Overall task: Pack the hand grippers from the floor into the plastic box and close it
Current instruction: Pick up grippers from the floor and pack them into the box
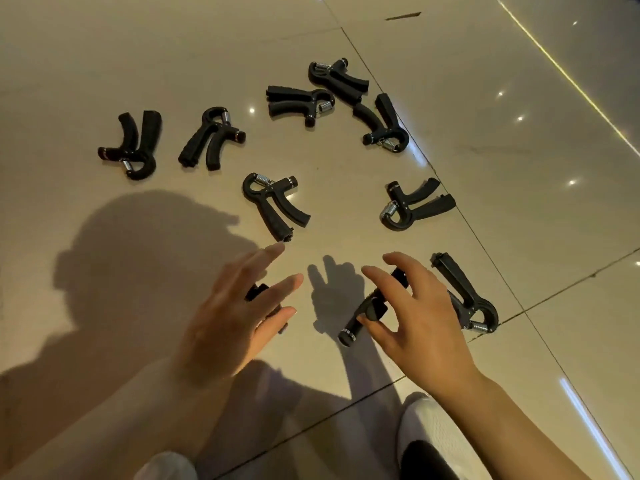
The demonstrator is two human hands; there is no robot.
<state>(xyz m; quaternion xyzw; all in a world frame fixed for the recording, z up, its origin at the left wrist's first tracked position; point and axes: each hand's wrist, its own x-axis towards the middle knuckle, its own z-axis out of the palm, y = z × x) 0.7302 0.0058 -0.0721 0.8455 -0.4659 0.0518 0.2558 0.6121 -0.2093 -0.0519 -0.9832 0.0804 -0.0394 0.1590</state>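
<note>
Black hand grippers lie scattered over the glossy tiled floor [104,46], most of them at twelve o'clock from the hands: two at ten o'clock [133,147] [211,138], a bunch of three at one o'clock [341,98], one in the middle [273,206] and one at two o'clock [415,206]. Another lies beside the right hand at three o'clock [467,296].

The left hand [235,313] hovers with its fingers [273,251] spread and fairly straight over a dark gripper [256,291] that is mostly hidden beneath it; whether it touches that gripper I cannot tell. The right hand [415,317] has loosely curled fingers arched over another gripper [367,313], thumb close to its knob, but a firm hold is not evident.

No plastic box is in view, so packing seems barely begun.

Risks, as I judge them: the smooth floor may let a gripper skid away from a loose pinch; the spring-loaded handles could nip a finger if squeezed; and grabbing two at once could end in a drop.
</note>
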